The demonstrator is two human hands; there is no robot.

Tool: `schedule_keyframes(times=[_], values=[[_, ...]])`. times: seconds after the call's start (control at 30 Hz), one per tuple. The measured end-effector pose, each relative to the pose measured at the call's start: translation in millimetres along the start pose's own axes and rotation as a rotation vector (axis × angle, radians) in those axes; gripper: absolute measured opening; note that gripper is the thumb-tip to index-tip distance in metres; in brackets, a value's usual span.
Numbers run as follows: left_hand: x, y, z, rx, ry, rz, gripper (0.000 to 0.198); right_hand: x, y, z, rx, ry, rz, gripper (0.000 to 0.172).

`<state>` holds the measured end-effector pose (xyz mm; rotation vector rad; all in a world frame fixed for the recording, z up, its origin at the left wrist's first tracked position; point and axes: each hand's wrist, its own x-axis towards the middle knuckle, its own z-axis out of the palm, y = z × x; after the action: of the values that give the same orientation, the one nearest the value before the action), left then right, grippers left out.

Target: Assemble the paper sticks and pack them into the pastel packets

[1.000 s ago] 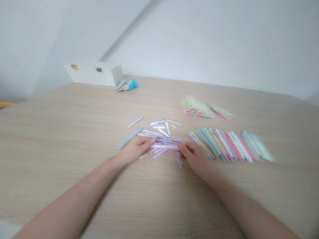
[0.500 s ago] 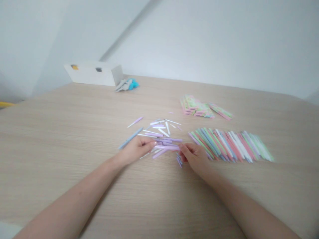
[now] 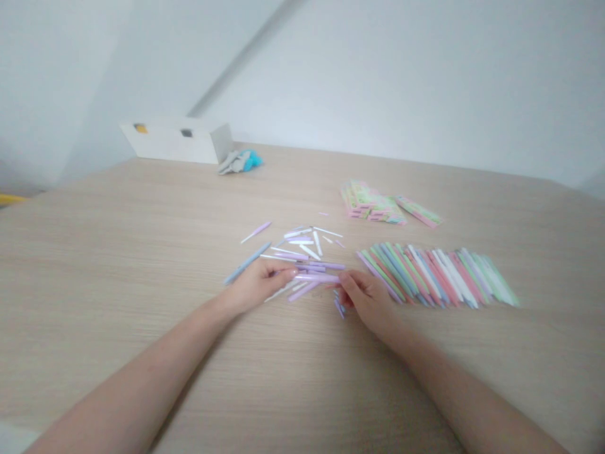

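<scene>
The left hand (image 3: 259, 285) and the right hand (image 3: 367, 297) are apart, one on each side of a purple stick (image 3: 317, 277). It lies sideways between them, with each end by the fingers, so neither hand is nearer. I cannot tell if they pinch it. A heap of thin sticks (image 3: 302, 247) lies above it on the wood table (image 3: 94, 284), with a neat row of sticks (image 3: 437, 277) to the right.

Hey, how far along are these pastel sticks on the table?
Roughly half looks done: a neat fanned row of pastel sticks lies to the right. In hand: the left hand and right hand are at a lilac stick. Left to do: the loose pile of white and lilac sticks.
</scene>
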<state>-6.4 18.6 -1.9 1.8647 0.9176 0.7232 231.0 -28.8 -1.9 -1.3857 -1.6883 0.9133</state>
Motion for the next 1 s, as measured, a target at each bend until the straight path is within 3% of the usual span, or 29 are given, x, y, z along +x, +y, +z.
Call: schedule_keyframes(times=[0.13, 0.3, 0.77, 1.0], values=[[0.3, -0.3, -0.5, 0.001, 0.01, -0.014, 0.034, 0.6, 2.1, 3.4, 0.057, 0.015, -0.07, 0.024], [0.3, -1.9, -0.8, -0.002, 0.009, -0.011, 0.033, 1.7, 5.3, 3.5, -0.083, 0.034, -0.089, 0.017], [0.0, -1.9, 0.4, 0.043, 0.057, 0.043, 0.026, 1.5, 3.5, 2.3, -0.15, 0.05, -0.054, 0.018], [0.0, -5.6, 0.0, 0.069, 0.073, 0.065, 0.025, 0.9, 2.0, 1.5, -0.129, -0.001, -0.055, 0.016]])
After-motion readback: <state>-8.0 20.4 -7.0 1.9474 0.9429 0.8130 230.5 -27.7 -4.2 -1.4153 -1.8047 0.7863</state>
